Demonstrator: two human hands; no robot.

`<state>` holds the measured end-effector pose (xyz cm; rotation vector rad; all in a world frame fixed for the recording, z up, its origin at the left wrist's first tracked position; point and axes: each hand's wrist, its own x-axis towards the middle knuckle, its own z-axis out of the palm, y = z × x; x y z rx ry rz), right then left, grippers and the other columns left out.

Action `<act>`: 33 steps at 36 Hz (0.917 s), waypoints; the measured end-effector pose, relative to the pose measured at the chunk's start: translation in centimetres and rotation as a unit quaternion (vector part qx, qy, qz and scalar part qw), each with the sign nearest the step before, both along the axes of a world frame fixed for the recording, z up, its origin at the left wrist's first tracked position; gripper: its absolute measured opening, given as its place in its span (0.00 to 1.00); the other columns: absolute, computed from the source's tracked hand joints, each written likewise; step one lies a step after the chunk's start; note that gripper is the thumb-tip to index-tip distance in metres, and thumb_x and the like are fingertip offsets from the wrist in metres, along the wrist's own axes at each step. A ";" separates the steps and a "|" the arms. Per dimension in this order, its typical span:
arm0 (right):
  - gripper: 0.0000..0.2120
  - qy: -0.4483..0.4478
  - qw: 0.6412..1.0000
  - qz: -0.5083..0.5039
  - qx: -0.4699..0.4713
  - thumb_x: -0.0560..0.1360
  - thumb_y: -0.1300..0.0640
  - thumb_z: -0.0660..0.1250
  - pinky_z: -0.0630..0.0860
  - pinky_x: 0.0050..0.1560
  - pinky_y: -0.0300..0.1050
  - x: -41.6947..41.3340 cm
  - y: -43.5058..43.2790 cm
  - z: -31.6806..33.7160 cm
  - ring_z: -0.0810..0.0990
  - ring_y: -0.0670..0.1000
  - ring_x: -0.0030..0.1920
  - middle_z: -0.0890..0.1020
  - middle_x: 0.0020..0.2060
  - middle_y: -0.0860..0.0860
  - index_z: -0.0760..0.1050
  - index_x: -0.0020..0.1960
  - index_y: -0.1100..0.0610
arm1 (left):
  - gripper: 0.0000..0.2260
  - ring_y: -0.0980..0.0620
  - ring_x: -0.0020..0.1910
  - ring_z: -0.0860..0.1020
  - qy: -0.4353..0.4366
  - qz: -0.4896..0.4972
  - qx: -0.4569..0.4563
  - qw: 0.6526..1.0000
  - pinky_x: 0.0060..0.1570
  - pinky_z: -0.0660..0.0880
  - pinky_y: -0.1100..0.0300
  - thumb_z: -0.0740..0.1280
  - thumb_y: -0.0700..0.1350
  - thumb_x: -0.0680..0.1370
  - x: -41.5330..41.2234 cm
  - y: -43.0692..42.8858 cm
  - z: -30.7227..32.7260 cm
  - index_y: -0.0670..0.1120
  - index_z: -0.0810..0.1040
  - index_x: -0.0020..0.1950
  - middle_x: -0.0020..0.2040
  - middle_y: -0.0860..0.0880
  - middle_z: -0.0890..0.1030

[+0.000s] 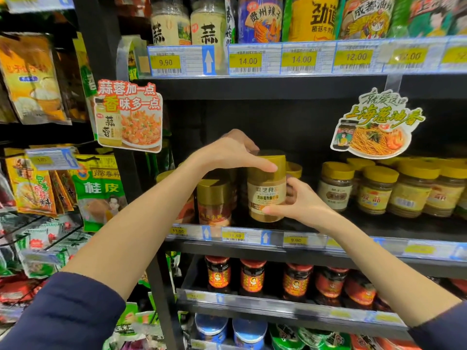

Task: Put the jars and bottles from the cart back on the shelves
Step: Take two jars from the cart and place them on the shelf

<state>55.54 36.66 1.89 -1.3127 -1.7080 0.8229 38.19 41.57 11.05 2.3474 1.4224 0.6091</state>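
A jar of tan sesame-peanut paste with a gold lid [266, 189] stands on the middle shelf [316, 245], near its front edge. My left hand [227, 152] lies over the jar's lid, thumb along the front of the lid and fingers curled behind it. My right hand [300, 205] grips the jar's lower right side, thumb across the bottom of the label. A similar gold-lidded jar with a red label [213, 198] stands just left of it. The cart is out of view.
Yellow-lidded jars [379, 189] fill the same shelf to the right. Red chilli-sauce jars [252, 276] line the shelf below, garlic jars [188, 21] the shelf above. Two cardboard promo signs [129, 117] hang from the upper shelf edge. Hanging spice packets [98, 188] crowd the left.
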 end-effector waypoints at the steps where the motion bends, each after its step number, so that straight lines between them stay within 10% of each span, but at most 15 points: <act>1: 0.35 -0.005 1.000 0.000 0.002 0.64 0.57 0.77 0.75 0.62 0.48 0.1 0.0 -0.1 0.76 0.48 0.61 0.77 0.62 0.50 0.65 0.67 0.53 | 0.30 0.53 0.54 0.76 -0.004 -0.002 -0.003 1.000 0.58 0.75 0.52 0.72 0.64 0.63 0.1 0.0 0.0 0.48 0.77 0.58 0.55 0.49 0.79; 8: 0.31 -0.037 0.999 0.015 0.017 0.68 0.58 0.74 0.74 0.62 0.43 0.9 -1.0 -0.6 0.77 0.45 0.60 0.76 0.64 0.49 0.66 0.68 0.52 | 0.28 0.55 0.51 0.74 -0.017 -0.014 -0.004 1.000 0.53 0.74 0.56 0.73 0.61 0.65 0.2 0.4 -0.1 0.45 0.77 0.58 0.54 0.48 0.78; 23: 0.28 -0.394 0.913 -0.031 0.099 0.77 0.49 0.63 0.51 0.73 0.38 2.0 -6.1 -4.6 0.63 0.45 0.72 0.66 0.72 0.44 0.59 0.74 0.51 | 0.38 0.49 0.63 0.74 0.036 -0.011 -0.008 0.999 0.58 0.72 0.57 0.74 0.62 0.63 -1.9 1.5 -2.7 0.45 0.71 0.68 0.65 0.46 0.75; 33: 0.28 -0.415 0.901 -0.037 0.123 0.77 0.51 0.62 0.43 0.71 0.36 1.6 -7.1 -4.9 0.62 0.44 0.72 0.65 0.73 0.47 0.57 0.75 0.53 | 0.39 0.48 0.64 0.73 0.067 -0.026 -0.017 0.997 0.56 0.71 0.58 0.73 0.63 0.64 -2.1 1.8 -3.8 0.44 0.70 0.69 0.66 0.45 0.74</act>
